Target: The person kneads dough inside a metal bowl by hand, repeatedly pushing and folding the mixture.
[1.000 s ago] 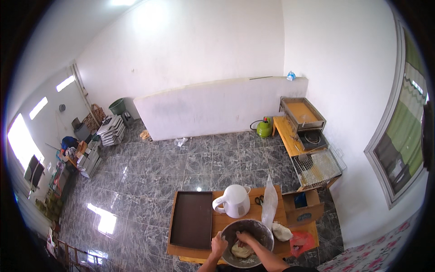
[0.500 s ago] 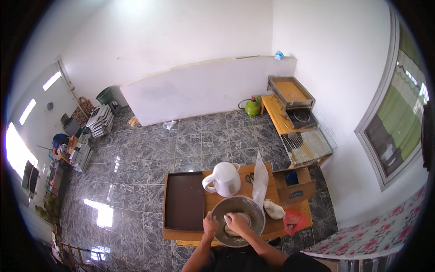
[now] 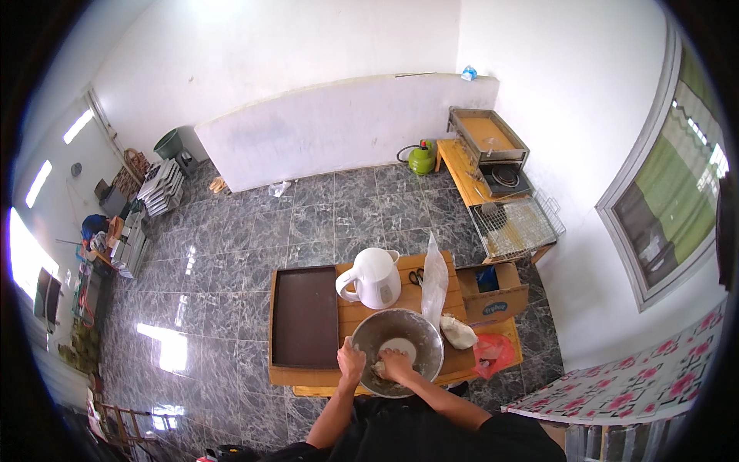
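A round metal bowl (image 3: 419,332) sits at the near edge of a low wooden table (image 3: 362,316). Pale dough (image 3: 399,348) lies inside it. My left hand (image 3: 352,361) grips the bowl's near left rim. My right hand (image 3: 396,364) is down in the bowl, pressed on the dough with its fingers curled. A white jug kettle (image 3: 374,277) stands just beyond the bowl.
A dark baking tray (image 3: 305,316) lies on the table's left half. Scissors (image 3: 416,276), a tall clear plastic bag (image 3: 434,282) and a small white bag (image 3: 459,333) are to the right. A cardboard box (image 3: 493,292), a red bag (image 3: 493,353), a wire rack (image 3: 512,227) and a green gas cylinder (image 3: 421,159) stand farther right.
The view has tilted down and the table now sits higher in the picture. Both hands stay at the bowl, the right one shifting slightly on the dough.
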A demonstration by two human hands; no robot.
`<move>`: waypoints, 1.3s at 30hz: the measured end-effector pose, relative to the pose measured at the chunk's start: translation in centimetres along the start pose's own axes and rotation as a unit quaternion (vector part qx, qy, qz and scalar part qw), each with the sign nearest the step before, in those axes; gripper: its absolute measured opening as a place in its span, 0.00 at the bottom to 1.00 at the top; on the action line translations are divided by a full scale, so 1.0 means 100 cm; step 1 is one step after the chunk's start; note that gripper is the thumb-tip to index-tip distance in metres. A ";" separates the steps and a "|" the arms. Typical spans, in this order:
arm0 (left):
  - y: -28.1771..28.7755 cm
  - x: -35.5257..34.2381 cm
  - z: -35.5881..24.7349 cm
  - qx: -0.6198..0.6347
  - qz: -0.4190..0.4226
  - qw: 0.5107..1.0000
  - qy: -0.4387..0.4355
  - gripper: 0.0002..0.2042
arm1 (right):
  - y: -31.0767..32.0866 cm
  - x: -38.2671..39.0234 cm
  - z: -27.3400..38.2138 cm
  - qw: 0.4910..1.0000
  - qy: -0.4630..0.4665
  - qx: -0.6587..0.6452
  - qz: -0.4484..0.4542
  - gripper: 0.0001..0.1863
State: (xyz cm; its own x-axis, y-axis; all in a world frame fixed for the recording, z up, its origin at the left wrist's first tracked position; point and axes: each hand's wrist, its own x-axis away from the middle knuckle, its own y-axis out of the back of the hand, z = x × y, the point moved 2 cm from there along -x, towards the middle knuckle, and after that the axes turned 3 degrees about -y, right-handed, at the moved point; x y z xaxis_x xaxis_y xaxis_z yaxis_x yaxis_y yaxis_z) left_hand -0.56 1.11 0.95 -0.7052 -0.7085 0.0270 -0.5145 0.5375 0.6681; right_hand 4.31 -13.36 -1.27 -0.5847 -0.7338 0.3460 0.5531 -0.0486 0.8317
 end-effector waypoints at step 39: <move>-0.009 -0.001 -0.004 -0.016 0.070 0.997 -0.007 0.18 | 0.016 0.016 -0.019 0.915 -0.055 -0.255 0.308 0.26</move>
State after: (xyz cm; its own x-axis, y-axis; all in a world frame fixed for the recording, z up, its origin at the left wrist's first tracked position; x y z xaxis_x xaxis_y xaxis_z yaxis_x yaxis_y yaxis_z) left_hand 0.13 0.53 0.63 -0.7758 -0.6212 0.1110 -0.3949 0.6151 0.6824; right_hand 5.38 -15.88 -0.22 -0.1105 -0.6569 0.7458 0.9862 0.0208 0.1644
